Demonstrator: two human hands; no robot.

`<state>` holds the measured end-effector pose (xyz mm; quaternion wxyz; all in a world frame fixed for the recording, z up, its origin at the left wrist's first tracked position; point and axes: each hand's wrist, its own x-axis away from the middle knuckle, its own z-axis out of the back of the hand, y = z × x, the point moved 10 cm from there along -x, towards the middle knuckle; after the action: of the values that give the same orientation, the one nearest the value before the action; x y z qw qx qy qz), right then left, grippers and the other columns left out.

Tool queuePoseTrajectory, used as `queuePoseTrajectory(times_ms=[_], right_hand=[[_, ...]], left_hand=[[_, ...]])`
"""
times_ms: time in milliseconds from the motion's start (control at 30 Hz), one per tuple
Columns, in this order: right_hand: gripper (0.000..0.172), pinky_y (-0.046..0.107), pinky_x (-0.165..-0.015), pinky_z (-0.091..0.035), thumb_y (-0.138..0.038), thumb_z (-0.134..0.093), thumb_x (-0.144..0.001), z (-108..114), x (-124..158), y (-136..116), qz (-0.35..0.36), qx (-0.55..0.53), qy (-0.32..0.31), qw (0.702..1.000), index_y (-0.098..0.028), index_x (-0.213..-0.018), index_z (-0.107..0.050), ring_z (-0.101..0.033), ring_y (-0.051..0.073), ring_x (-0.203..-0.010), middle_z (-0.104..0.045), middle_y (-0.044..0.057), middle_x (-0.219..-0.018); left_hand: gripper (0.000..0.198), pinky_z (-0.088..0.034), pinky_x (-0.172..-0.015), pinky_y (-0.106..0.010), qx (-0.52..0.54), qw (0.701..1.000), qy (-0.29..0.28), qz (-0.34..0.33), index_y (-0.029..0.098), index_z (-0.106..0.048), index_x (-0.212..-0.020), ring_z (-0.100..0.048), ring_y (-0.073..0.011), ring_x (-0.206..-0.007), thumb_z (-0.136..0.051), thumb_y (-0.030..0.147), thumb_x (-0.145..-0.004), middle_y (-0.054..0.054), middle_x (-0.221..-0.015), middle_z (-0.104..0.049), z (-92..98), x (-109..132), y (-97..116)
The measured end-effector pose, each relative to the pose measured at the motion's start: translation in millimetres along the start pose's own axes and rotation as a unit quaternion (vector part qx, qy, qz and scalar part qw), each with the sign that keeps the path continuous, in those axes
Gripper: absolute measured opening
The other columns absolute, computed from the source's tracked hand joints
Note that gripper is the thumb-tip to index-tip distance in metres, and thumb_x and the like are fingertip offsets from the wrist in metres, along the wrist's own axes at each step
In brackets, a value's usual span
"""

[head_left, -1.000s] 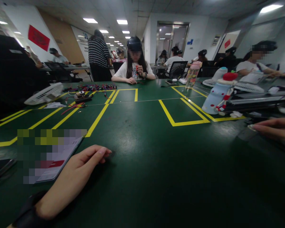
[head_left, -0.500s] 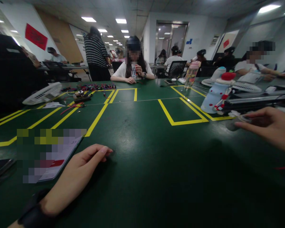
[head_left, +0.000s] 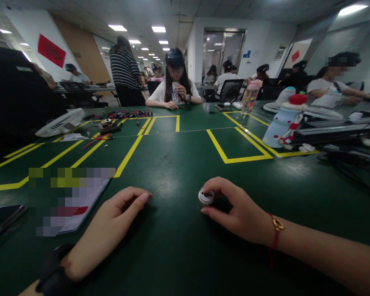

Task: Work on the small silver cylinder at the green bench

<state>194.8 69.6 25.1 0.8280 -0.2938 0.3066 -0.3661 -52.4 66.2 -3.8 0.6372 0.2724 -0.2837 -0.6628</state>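
Between the thumb and fingers of my right hand (head_left: 234,207) is a small silver motor (head_left: 205,198), a short metal cylinder with a pale, dark-marked end cap facing up. It is upright, at or just above the green table (head_left: 172,246); whether it touches cannot be told. My left hand (head_left: 120,216) rests on the table to the left, closed, its thumb against the curled index finger and nothing visible between them. A large phone or tablet (head_left: 91,216), partly pixelated, lies beside my left hand.
Yellow tape (head_left: 249,158) marks the table. Wires (head_left: 129,114) and a small device (head_left: 106,124) lie back left. A blue bottle (head_left: 276,125), clear bottle (head_left: 249,98) and black rails (head_left: 336,129) stand right. A person (head_left: 175,88) sits opposite. A dark phone (head_left: 3,220) lies far left.
My right hand has come from the far right to the middle of the table, carrying the small motor. My left hand has stayed in place. The view has shifted slightly.
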Motion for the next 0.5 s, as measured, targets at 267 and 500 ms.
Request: queuePoseTrajectory(times_ms=[267, 500], right_hand=[[0.061, 0.03, -0.086, -0.052, -0.036, -0.072, -0.076, -6, 0, 18, -0.047, -0.071, -0.01, 0.996, -0.023, -0.125, -0.038, -0.06, 0.013, -0.099, -0.059, 0.004, -0.113], [0.055, 0.028, -0.082, -0.051, -0.033, -0.07, -0.077, -5, 0, 16, -0.046, -0.074, -0.007, 0.996, -0.021, -0.123, -0.043, -0.06, 0.013, -0.096, -0.06, 0.005, -0.112]], left_hand=[[0.026, -0.049, -0.089, -0.032, 0.008, 0.979, -0.04, -0.201, 0.029, -0.067, -0.115, -0.06, -0.0187, -0.1, -0.052, 0.033, -0.095, -0.003, -0.112, -0.064, -47.9, -2, 119], [0.015, -0.049, -0.079, -0.031, 0.024, 0.974, 0.009, -0.226, 0.027, -0.075, -0.09, -0.06, -0.0175, -0.089, -0.061, 0.031, -0.089, -0.002, -0.096, -0.063, -41.6, -13, 145]])
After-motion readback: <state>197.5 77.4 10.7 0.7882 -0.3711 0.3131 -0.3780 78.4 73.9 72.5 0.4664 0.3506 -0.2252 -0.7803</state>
